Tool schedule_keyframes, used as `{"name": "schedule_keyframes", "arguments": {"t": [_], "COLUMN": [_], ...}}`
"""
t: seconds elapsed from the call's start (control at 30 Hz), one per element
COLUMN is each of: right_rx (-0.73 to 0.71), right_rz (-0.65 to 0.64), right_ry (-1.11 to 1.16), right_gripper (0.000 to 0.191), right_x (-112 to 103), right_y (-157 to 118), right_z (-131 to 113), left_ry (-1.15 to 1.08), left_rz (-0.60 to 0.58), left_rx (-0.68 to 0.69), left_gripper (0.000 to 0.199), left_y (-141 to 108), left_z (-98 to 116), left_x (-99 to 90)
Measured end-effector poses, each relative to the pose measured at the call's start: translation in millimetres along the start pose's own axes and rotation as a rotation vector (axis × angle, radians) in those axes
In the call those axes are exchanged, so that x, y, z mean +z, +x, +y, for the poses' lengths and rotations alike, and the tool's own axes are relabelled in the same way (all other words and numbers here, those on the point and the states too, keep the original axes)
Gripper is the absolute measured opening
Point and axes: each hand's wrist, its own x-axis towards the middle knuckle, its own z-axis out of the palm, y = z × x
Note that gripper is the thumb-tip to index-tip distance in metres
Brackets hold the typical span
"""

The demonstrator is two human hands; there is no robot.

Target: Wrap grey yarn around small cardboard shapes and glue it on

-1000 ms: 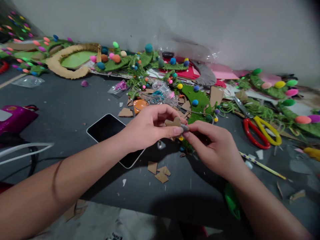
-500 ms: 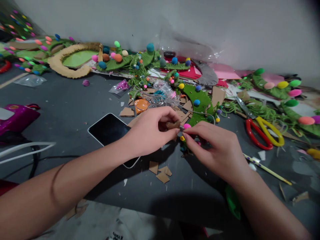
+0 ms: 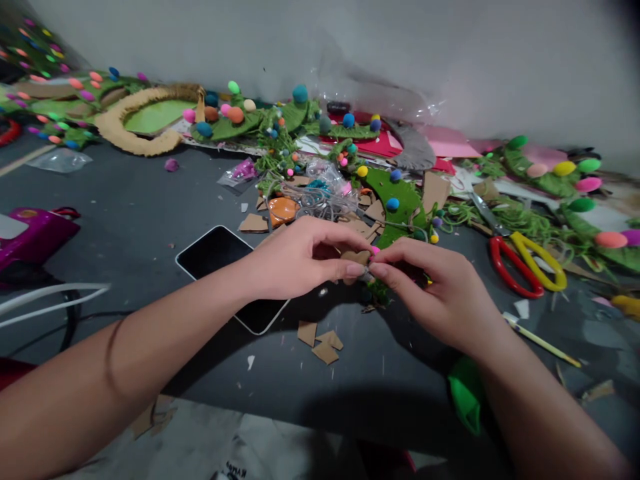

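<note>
A small cardboard piece (image 3: 355, 257) was held above the table (image 3: 200, 190).
The left hand (image 3: 300, 257) pinched it, fingers curled; the right hand (image 3: 443, 293), closed, nipped what seemed a grey strip (image 3: 367, 275); both forearms (image 3: 165, 337) slanted inward.

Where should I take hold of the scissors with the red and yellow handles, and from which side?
Probably by the handle loops, with the right hand coming from the near side. The scissors lie with their loops toward the person, while the blades point away, beside green yarn.
</note>
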Motion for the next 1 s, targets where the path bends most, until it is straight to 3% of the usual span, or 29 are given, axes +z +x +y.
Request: {"name": "schedule_keyframes", "arguments": {"t": [0.3, 0.47, 0.6, 0.77, 1.0], "right_rx": [0.275, 0.286, 0.284, 0.324, 0.217], "right_rz": [-0.098, -0.117, -0.097, -0.143, -0.348], "right_ry": [0.34, 0.438, 0.484, 0.427, 0.232], "right_gripper": [0.022, 0.025, 0.024, 0.027, 0.021], "right_x": [-5.7, -7.2, -5.6, -8.2, -17.9], "right_y": [3.3, 3.4, 2.9, 1.7, 0.1], "right_z": [-1.5, -2.4, -3.3, -0.5, 3.7], "left_ry": [-0.118, -0.401, -0.533, -0.392, -0.09], "left_rz": [-0.023, 0.006, 0.049, -0.057, -0.121], "left_rx": [0.072, 0.047, -0.049, -0.038, -0.034], "left_gripper": [0.028, 0.036, 0.02, 0.017, 0.028], "left_y": [1.4, 3.0, 3.4, 2.0, -1.2], "left_z": [-1.0, -0.5, 2.2, 5.1, 2.5], "left_x": [0.1, 4.4, 7.8, 5.3, -2.2]}}
